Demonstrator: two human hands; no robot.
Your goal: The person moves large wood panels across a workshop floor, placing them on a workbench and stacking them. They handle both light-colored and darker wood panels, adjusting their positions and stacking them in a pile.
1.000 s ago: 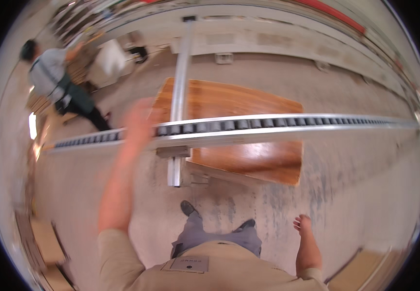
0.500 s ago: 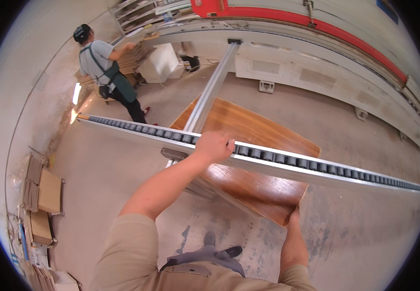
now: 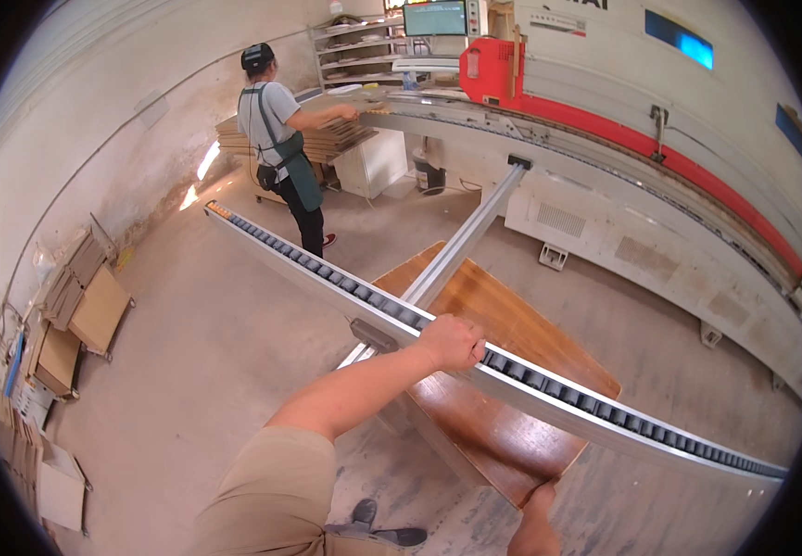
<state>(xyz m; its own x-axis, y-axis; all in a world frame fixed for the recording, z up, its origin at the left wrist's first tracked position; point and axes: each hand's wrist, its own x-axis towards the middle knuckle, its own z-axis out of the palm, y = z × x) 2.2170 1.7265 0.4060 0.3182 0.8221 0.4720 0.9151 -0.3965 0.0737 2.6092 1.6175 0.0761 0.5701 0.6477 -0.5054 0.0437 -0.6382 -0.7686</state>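
My left hand (image 3: 454, 343) is closed over the long metal roller rail (image 3: 549, 408), a bar with a row of dark rollers along its top that crosses in front of me. Below the rail lies a glossy brown wooden board (image 3: 503, 419), partly covered by it. At the board's near corner, my right hand (image 3: 538, 514) grips the edge, its fingers mostly hidden. A metal support bar (image 3: 466, 236) runs from the rail above the board to the machine.
A long white and red machine (image 3: 605, 227) stretches along the far right. At far left, a co-worker (image 3: 276, 139) stands with an arm over a stack of brown panels (image 3: 350, 141). Cardboard boxes (image 3: 100, 310) sit by the left wall. A screen (image 3: 434, 18) stands at the back.
The view has tilted up and turned, bringing the screen and more of the machine into sight. Both hands keep their holds on rail and board. The co-worker remains at the panel stack.
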